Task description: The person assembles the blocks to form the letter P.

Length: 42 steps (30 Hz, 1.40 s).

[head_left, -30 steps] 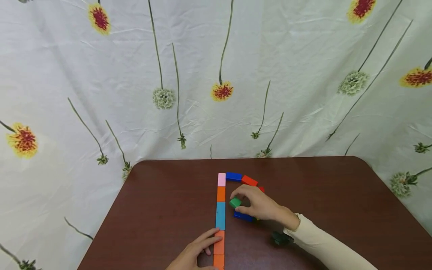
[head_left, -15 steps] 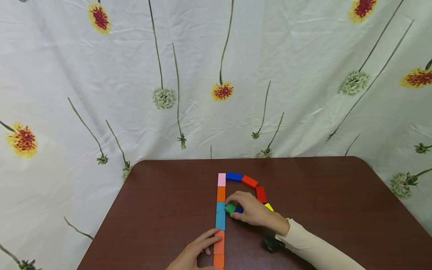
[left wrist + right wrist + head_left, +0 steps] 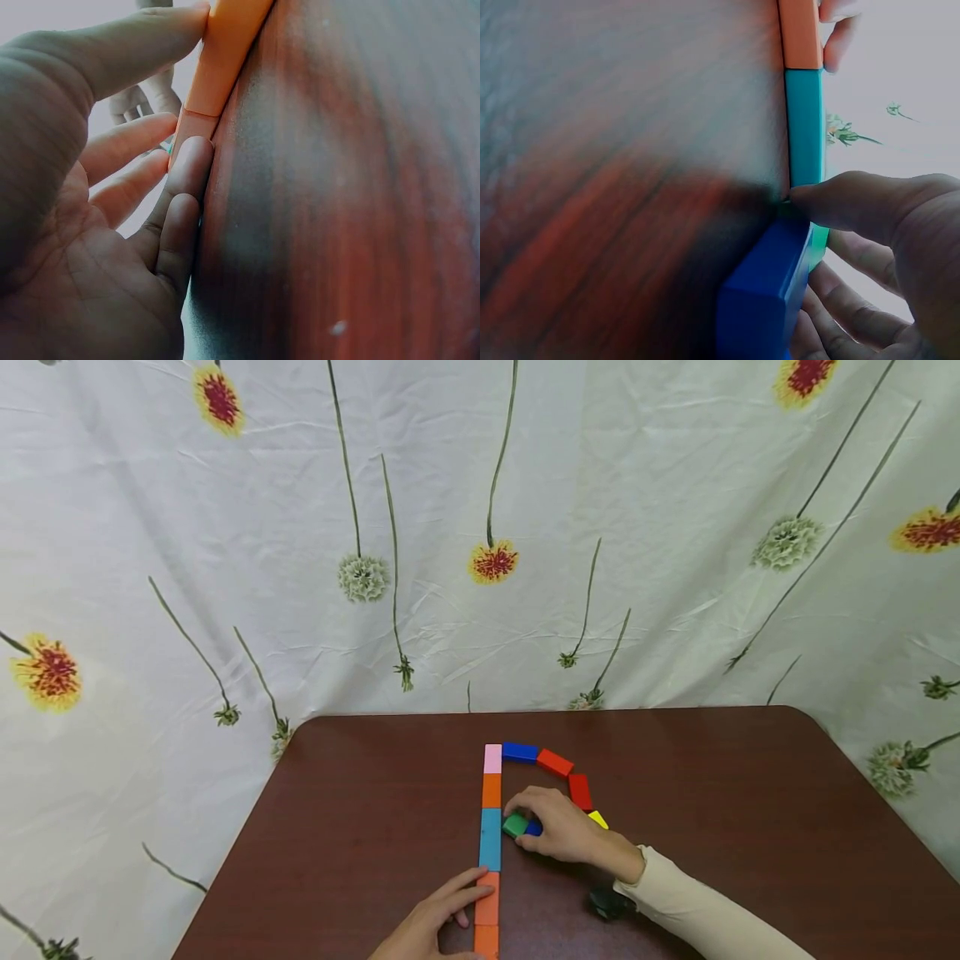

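Observation:
My right hand (image 3: 564, 828) pinches a green block (image 3: 515, 825) between thumb and fingers, just right of a light blue block (image 3: 490, 839). Against the green block's other side lies a dark blue block (image 3: 761, 292), partly hidden by the hand in the head view. My left hand (image 3: 438, 920) rests its extended fingers along the left side of the straight row, at an orange-pink block (image 3: 487, 898). In the left wrist view its thumb touches the orange block (image 3: 225, 56) nearer the front.
The row continues back through another orange block (image 3: 491, 791) to a pink one (image 3: 492, 759). From there a blue block (image 3: 520, 752), two red blocks (image 3: 580, 792) and a yellow block (image 3: 597, 820) curve rightward on the brown table (image 3: 360, 827). A flowered cloth (image 3: 427, 610) hangs behind.
The right hand has moved the green block down and left, to between the light blue and dark blue blocks, uncovering a red and a yellow block. The left hand stays put.

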Each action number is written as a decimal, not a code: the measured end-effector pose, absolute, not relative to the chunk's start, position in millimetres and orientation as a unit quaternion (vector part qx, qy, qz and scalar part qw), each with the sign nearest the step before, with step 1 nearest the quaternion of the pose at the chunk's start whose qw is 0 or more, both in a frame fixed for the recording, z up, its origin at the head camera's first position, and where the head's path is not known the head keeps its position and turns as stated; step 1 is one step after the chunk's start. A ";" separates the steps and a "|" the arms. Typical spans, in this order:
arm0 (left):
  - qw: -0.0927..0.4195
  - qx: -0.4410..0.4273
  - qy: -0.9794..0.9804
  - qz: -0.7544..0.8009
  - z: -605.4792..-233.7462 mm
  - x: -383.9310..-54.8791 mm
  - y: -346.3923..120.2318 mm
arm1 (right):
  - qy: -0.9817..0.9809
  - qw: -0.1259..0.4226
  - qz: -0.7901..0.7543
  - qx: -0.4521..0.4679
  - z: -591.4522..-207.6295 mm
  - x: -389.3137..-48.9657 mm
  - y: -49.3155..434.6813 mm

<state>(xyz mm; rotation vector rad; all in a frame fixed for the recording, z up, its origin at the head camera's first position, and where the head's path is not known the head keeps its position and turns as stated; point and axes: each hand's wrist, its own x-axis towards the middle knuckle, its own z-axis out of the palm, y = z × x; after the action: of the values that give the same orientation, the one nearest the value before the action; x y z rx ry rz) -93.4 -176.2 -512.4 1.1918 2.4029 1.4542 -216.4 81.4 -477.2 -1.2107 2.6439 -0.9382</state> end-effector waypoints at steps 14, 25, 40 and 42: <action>0.026 0.407 0.781 0.473 -514.9 -94.4 -177.1 | 0.872 0.045 -0.291 -0.392 -477.9 -218.9 82.2; 0.034 0.398 0.783 0.477 -513.8 -93.7 -176.5 | 0.900 0.018 -0.271 -0.342 -469.0 -209.9 97.7; 0.072 0.373 0.787 0.486 -511.5 -91.8 -176.0 | 0.914 0.025 -0.238 -0.328 -466.1 -199.8 104.6; 0.075 0.371 0.790 0.482 -510.7 -92.4 -175.9 | 0.911 0.028 -0.240 -0.334 -466.3 -199.8 105.0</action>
<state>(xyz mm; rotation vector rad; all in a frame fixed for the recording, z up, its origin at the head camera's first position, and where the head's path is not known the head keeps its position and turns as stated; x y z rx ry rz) -92.4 -175.9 -510.7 1.1119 2.3711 1.4473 -199.8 105.0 -466.3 -1.0307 2.8127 -0.7399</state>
